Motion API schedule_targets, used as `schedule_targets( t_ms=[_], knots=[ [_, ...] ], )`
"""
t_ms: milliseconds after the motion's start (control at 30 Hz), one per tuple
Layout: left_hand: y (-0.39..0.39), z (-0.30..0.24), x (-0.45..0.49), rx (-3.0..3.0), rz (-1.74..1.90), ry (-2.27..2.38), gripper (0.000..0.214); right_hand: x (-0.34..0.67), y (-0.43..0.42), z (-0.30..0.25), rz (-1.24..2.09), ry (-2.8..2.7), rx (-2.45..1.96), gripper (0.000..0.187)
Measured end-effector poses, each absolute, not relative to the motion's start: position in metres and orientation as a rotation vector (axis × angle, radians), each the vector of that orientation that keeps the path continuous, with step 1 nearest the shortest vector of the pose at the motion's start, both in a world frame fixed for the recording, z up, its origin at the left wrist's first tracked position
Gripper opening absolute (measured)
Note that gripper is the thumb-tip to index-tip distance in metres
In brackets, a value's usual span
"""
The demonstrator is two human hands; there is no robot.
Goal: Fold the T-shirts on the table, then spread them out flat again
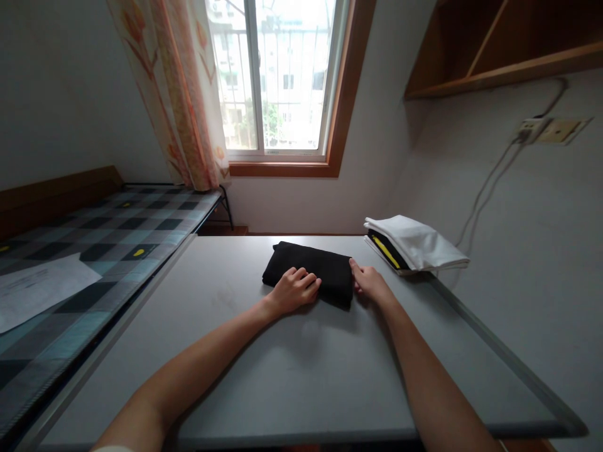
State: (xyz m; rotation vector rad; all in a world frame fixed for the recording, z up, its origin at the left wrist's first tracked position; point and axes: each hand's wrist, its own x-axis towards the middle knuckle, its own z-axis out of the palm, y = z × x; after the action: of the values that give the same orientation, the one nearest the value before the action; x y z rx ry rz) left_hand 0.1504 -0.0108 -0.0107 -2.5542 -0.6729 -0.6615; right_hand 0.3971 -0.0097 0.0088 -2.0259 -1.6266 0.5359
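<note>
A folded black cloth, thick like a folded garment, lies on the white table. My left hand is closed on its near edge, fingers curled over the top and the thumb side hidden. At the right end of the cloth, my right hand pinches the short edge, with some fingers tucked out of sight. To the right of that hand is a stack of folded white cloth, with a black and yellow piece showing between its layers.
A bed with a checked mattress runs along the table's left side, a sheet of paper lying on it. Wooden shelves hang on the right wall above a socket with dangling cables. Behind stand a curtain and window.
</note>
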Motion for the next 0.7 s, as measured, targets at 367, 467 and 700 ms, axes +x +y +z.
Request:
schedule_targets(
  t_ms=[367, 467, 700],
  knots=[
    [-0.009, -0.007, 0.147, -2.374, -0.983, -0.755, 0.018, 0.370, -0.026, 0.032, 1.371, -1.163, -1.749, 0.065],
    [-0.010, -0.011, 0.147, -2.426, -0.935, -0.656, 0.019, 0.364, -0.029, 0.030, 1.426, -0.954, -1.462, 0.048],
    [-0.017, -0.015, 0.149, -2.468, -0.886, -0.639, 0.023, 0.353, -0.029, 0.022, 1.402, -0.867, -1.314, 0.050]
  ],
)
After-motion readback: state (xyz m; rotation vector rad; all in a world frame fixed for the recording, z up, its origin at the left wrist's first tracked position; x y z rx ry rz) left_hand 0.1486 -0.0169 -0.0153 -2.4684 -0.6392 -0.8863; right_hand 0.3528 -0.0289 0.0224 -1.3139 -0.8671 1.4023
